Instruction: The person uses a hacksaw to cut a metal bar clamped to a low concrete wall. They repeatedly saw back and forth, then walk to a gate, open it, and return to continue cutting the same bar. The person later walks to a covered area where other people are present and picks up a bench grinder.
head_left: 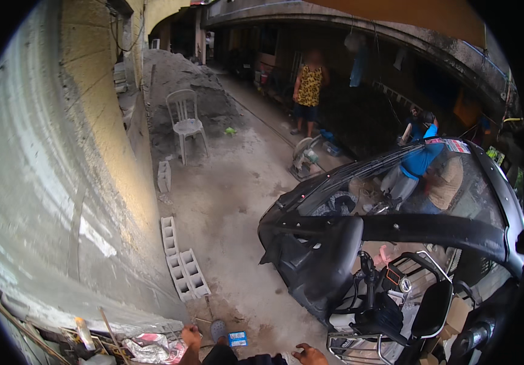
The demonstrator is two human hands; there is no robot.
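Observation:
My left hand (191, 337) is at the lower edge with its fingers curled in; whether anything is inside them is hidden. Beside it, a grey clog (219, 330) shows on my foot, next to a flat blue-and-white packet (237, 339) on the concrete. My right hand (309, 354) hangs lower right of the packet, its fingers apart and nothing visible in them. Close to its right stands a motorcycle with a black sidecar canopy (335, 243) and metal rails. A crumpled white-and-red sack (155, 348) lies left of my left hand.
Hollow concrete blocks (183, 274) line the plastered wall (86, 201). A white plastic chair (188, 125) stands by a grey sand pile (198, 76). Beyond the canopy are a person in a yellow patterned top (309, 85), a cutting machine (304, 159) and people in blue (421, 158) and tan (447, 185).

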